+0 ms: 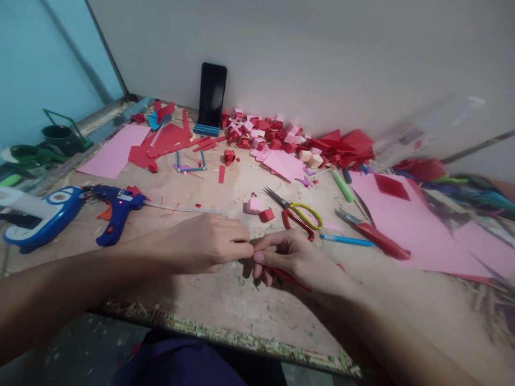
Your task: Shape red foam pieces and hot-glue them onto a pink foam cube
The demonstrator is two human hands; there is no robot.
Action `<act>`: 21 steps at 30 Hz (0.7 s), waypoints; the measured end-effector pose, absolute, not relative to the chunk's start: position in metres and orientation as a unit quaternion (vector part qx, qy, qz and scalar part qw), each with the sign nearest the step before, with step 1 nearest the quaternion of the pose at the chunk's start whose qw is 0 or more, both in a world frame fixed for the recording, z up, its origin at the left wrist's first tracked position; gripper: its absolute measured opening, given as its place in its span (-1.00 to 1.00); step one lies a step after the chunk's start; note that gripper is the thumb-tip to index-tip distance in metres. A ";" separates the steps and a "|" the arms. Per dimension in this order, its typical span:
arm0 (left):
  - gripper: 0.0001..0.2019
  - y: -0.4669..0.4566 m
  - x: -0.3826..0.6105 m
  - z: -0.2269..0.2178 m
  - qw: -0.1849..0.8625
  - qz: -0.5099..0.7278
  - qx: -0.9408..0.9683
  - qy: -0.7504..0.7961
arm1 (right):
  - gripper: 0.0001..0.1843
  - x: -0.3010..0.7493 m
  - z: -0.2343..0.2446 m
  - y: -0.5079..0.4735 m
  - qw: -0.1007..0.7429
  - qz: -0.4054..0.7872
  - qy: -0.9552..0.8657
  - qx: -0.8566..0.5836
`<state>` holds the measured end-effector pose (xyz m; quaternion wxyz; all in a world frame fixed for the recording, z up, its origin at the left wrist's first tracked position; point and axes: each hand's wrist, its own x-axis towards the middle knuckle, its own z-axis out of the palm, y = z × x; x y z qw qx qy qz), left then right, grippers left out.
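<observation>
My left hand point(205, 242) and my right hand point(300, 261) meet fingertip to fingertip, low over the front half of the table. A thin red paper strip point(290, 277) trails out under my right palm, its end gripped between thumb and finger. My left fingertips are pinched against the same spot; what lies between them is hidden. Just beyond the hands sit a pink paper cube point(253, 206) and a red paper cube point(266, 215). Scissors point(295, 210) with one yellow and one red handle lie behind my right hand, a blue pen point(346, 240) to their right.
At left are a blue glue gun point(120, 209) and a blue-and-white tape dispenser point(44, 217). A phone point(212, 96) stands at the back beside piled paper cubes point(261, 128). Red-handled cutters point(378, 237) and pink sheets point(422, 230) lie right. The front edge point(225, 335) is frayed.
</observation>
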<state>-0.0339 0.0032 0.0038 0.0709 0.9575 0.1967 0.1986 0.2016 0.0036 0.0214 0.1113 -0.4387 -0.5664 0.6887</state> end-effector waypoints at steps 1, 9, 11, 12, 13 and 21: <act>-0.80 0.003 -0.034 0.004 0.062 0.204 0.957 0.196 | -0.65 0.202 0.022 0.004 0.109 0.684 -0.572 -0.440; -0.84 0.004 -0.031 0.000 0.048 0.190 0.958 0.207 | -0.70 0.200 0.021 -0.001 0.111 0.604 -0.646 -0.453; -0.85 0.004 -0.030 -0.003 0.081 0.194 0.950 0.232 | -0.70 0.199 0.022 -0.004 0.125 0.576 -0.664 -0.461; -0.85 0.004 -0.030 -0.005 0.104 0.201 0.942 0.248 | -0.69 0.198 0.023 -0.005 0.129 0.554 -0.679 -0.464; -0.85 0.004 -0.029 -0.007 0.127 0.210 0.933 0.265 | -0.67 0.197 0.024 -0.006 0.130 0.530 -0.697 -0.465; -0.83 0.003 -0.027 -0.002 0.217 0.275 0.885 0.308 | -0.63 0.197 0.026 -0.011 0.134 0.373 -0.794 -0.461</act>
